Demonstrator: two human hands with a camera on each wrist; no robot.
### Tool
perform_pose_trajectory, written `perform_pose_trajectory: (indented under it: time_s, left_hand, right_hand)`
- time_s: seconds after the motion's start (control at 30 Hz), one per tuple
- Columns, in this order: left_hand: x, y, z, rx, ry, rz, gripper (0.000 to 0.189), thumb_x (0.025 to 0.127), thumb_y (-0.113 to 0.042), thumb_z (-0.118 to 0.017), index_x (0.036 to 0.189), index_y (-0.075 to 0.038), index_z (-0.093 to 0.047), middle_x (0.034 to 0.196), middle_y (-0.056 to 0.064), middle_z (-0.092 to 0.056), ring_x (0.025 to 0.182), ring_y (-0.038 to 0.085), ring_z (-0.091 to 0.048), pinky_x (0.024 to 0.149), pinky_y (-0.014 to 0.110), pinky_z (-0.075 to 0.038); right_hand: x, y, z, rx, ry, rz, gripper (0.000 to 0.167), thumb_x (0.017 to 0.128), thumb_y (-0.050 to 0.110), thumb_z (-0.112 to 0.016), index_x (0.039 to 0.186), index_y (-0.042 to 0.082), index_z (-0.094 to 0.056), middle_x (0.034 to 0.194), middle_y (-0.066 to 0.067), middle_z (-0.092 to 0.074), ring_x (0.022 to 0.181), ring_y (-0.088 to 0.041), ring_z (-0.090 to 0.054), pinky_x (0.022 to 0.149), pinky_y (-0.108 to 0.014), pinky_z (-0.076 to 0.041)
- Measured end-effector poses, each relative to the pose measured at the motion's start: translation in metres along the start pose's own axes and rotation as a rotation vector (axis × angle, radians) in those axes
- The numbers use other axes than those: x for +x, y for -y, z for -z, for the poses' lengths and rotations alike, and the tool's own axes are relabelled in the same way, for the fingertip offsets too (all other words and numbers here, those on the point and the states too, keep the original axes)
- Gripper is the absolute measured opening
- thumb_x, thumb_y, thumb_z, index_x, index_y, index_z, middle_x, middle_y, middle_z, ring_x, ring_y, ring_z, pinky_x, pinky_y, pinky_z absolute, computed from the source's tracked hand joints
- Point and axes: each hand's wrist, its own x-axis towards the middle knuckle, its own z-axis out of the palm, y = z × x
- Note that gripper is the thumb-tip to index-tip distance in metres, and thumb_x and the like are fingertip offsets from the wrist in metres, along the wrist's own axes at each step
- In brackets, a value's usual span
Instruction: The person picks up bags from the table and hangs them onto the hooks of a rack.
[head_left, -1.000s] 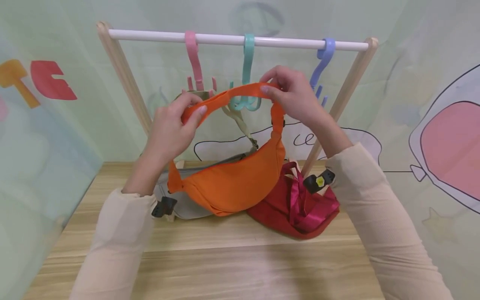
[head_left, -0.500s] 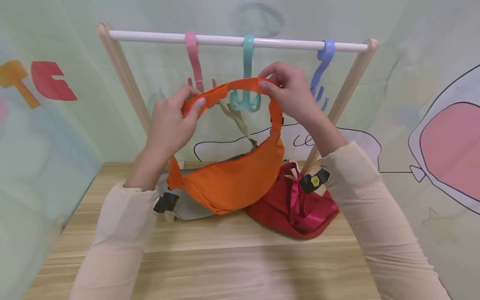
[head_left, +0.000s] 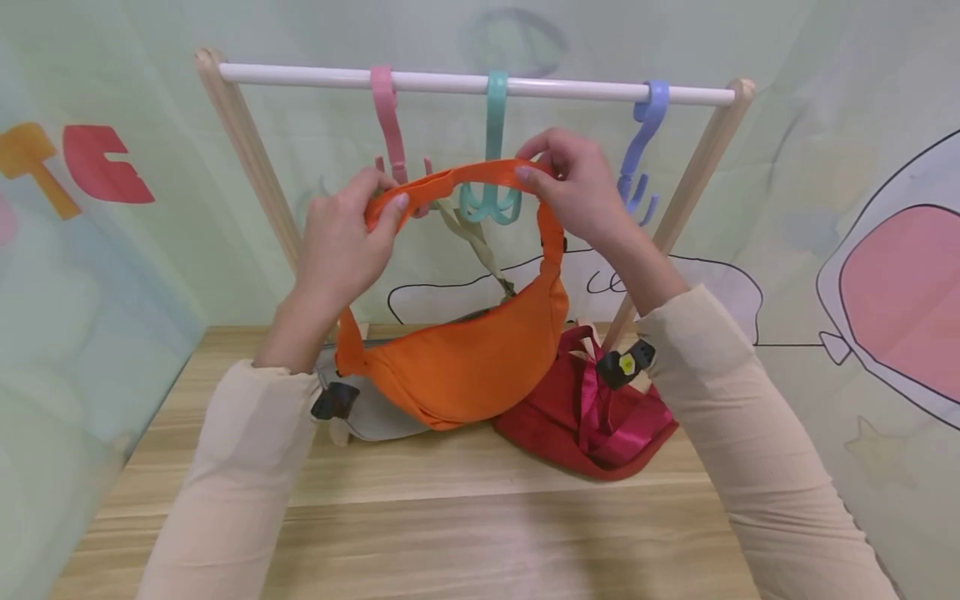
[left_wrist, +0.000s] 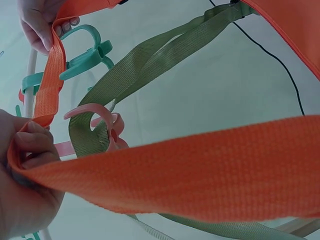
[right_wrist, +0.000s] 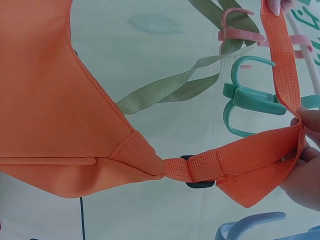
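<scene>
An orange crescent-shaped waist bag (head_left: 472, 367) hangs by its strap from both hands, in front of the rack. The left hand (head_left: 341, 237) pinches the orange strap (left_wrist: 175, 175) on its left side, and the right hand (head_left: 573, 183) pinches it on the right. Between the hands, the strap passes in front of the green hook (head_left: 491, 200), which hangs from the rack's white bar. In the left wrist view, the pink hook (left_wrist: 107, 122) carries the olive strap (left_wrist: 150, 65) of a grey bag (head_left: 386, 412). Whether the orange strap touches the green hook cannot be told.
A red bag (head_left: 592, 433) with shiny straps lies on the wooden table (head_left: 480, 542) at the right. A blue hook (head_left: 637, 167) hangs at the right of the white bar (head_left: 300, 75). Wooden posts (head_left: 251, 158) stand at both ends of the rack.
Both hands have risen slightly with the orange strap since the first frame, baring more of the pink hook's lower part. Over the last half second they have hardly moved.
</scene>
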Motion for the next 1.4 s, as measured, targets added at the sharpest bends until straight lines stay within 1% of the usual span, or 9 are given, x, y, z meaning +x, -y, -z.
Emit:
perform_pose_trajectory:
  time_s: [0.13,0.4,0.5,0.7,0.83,0.97,1.2,1.4]
  left_hand:
    - [0.0001,0.0007,-0.0007,-0.004,0.016,0.017,0.021,0.094,-0.016,-0.051,0.105,0.000,-0.058,0.075,0.016,-0.059,0.055,0.024,-0.044,0.053,0.032,-0.037]
    - [-0.0013,0.0013,-0.0022,-0.006,0.029,0.005,0.022,0.093,-0.016,-0.051,0.106,0.001,-0.057,0.081,0.016,-0.062,0.057,0.025,-0.046,0.055,0.032,-0.039]
    - [-0.0018,0.0011,-0.0025,-0.003,0.038,0.009,0.022,0.093,-0.016,-0.051,0.107,0.001,-0.057,0.081,0.016,-0.062,0.058,0.025,-0.047,0.055,0.032,-0.040]
    - [-0.0027,0.0016,-0.0036,-0.004,0.055,0.016,0.023,0.093,-0.017,-0.052,0.109,-0.001,-0.056,0.083,0.016,-0.062,0.061,0.026,-0.050,0.057,0.032,-0.042]
    - [-0.0027,0.0015,-0.0043,-0.013,0.064,0.022,0.024,0.093,-0.019,-0.052,0.109,-0.002,-0.056,0.084,0.015,-0.062,0.063,0.026,-0.050,0.058,0.032,-0.042]
    - [-0.0023,0.0010,-0.0043,-0.036,0.060,0.015,0.023,0.093,-0.018,-0.053,0.108,-0.002,-0.057,0.083,0.016,-0.062,0.063,0.026,-0.051,0.058,0.033,-0.041]
    - [-0.0017,0.0015,-0.0049,-0.063,0.056,0.007,0.024,0.093,-0.019,-0.053,0.108,-0.001,-0.058,0.083,0.016,-0.061,0.064,0.025,-0.049,0.058,0.032,-0.040]
    - [-0.0022,0.0029,-0.0061,-0.090,0.080,0.021,0.025,0.093,-0.019,-0.054,0.109,-0.001,-0.057,0.090,0.016,-0.061,0.071,0.026,-0.050,0.063,0.033,-0.041]
  right_hand:
    - [-0.0001,-0.0013,-0.0002,-0.005,0.006,-0.007,0.020,0.090,0.015,-0.058,0.108,0.006,-0.059,0.080,-0.010,-0.056,0.070,-0.020,-0.046,0.064,-0.027,-0.040]
    - [-0.0016,-0.0010,0.0012,-0.008,0.003,-0.016,0.021,0.090,0.016,-0.058,0.109,0.006,-0.059,0.082,-0.010,-0.057,0.071,-0.020,-0.046,0.065,-0.027,-0.039]
    - [-0.0017,-0.0011,0.0021,-0.009,0.004,-0.019,0.022,0.090,0.017,-0.058,0.110,0.007,-0.059,0.085,-0.011,-0.058,0.074,-0.020,-0.047,0.067,-0.027,-0.041]
    - [-0.0025,-0.0021,0.0047,-0.013,0.017,-0.027,0.023,0.090,0.019,-0.058,0.111,0.007,-0.058,0.085,-0.009,-0.057,0.077,-0.024,-0.049,0.068,-0.028,-0.041]
    - [-0.0026,-0.0009,0.0065,-0.014,0.015,-0.037,0.024,0.090,0.019,-0.058,0.112,0.008,-0.058,0.087,-0.010,-0.057,0.078,-0.023,-0.049,0.069,-0.028,-0.041]
    - [-0.0019,-0.0004,0.0075,-0.009,0.000,-0.031,0.024,0.090,0.019,-0.058,0.111,0.007,-0.059,0.086,-0.011,-0.056,0.076,-0.022,-0.048,0.067,-0.027,-0.041]
    - [-0.0002,-0.0006,0.0071,-0.018,-0.033,-0.015,0.025,0.090,0.019,-0.058,0.112,0.007,-0.059,0.083,-0.008,-0.054,0.074,-0.020,-0.046,0.066,-0.026,-0.040]
    - [-0.0005,-0.0042,0.0060,-0.009,-0.049,-0.009,0.024,0.089,0.018,-0.059,0.110,0.006,-0.059,0.082,-0.009,-0.054,0.073,-0.020,-0.047,0.065,-0.026,-0.040]
